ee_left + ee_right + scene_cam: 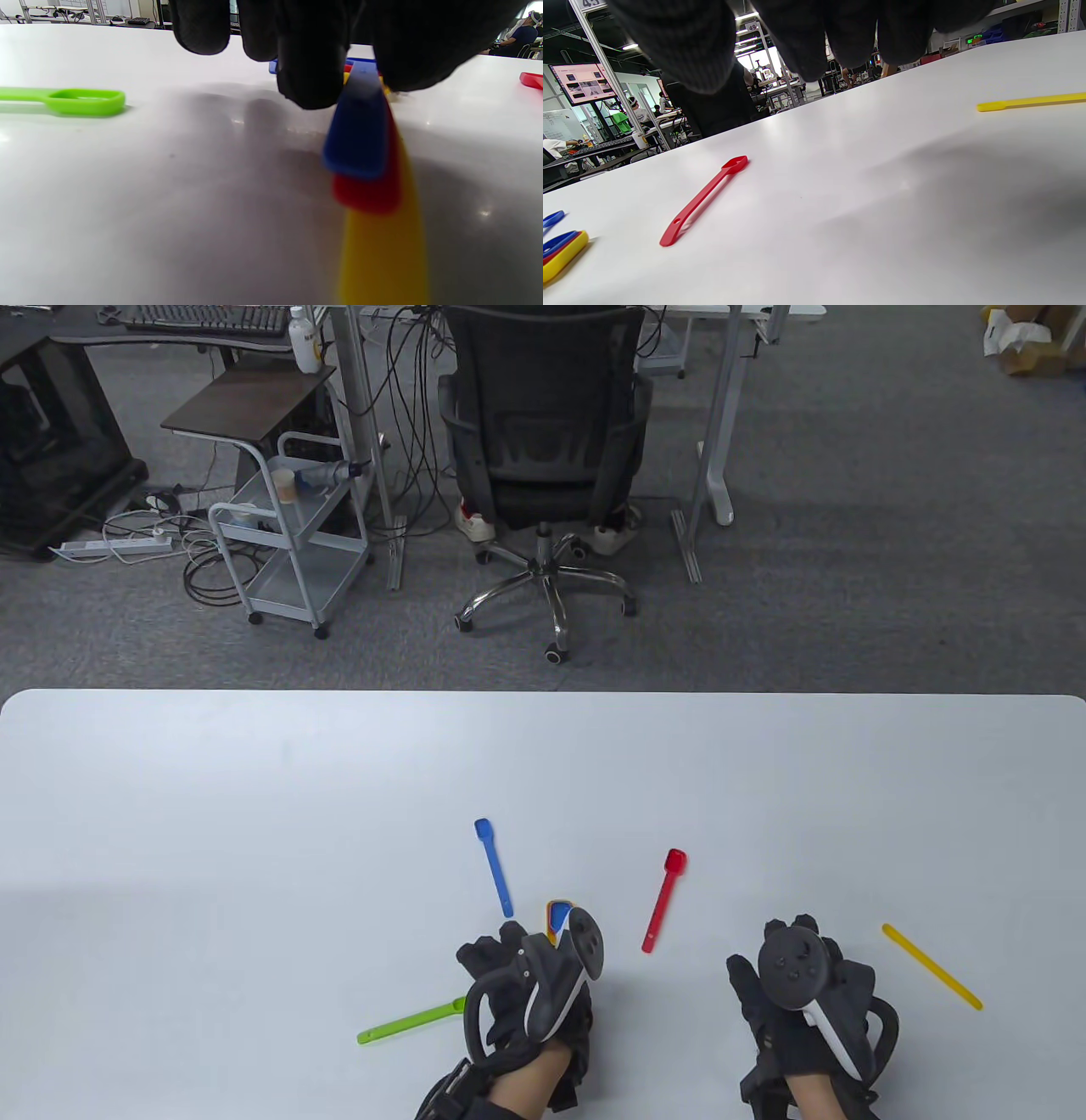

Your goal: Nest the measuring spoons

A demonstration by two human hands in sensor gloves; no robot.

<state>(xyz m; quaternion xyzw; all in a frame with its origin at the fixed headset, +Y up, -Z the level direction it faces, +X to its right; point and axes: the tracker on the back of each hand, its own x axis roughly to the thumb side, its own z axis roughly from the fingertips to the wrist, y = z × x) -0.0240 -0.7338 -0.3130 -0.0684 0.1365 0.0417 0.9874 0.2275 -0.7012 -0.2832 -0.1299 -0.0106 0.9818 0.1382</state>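
Note:
My left hand (530, 963) grips a nested stack of blue, red and yellow measuring spoons (556, 918); their bowls stick out past the fingers. In the left wrist view the fingers (309, 67) pinch the stack (365, 161) just above the table, handles fanned toward the camera. Loose on the white table (254, 814) lie a small blue spoon (494, 867), a red spoon (663, 899), a yellow spoon (932, 966) and a green spoon (411, 1022). My right hand (793, 963) is low over the table between the red and yellow spoons, holding nothing.
The green spoon lies just left of my left hand and shows in the left wrist view (63, 99). The right wrist view shows the red spoon (702, 199) and yellow spoon (1031, 101). An office chair (543, 458) and a cart (288, 534) stand beyond the far edge.

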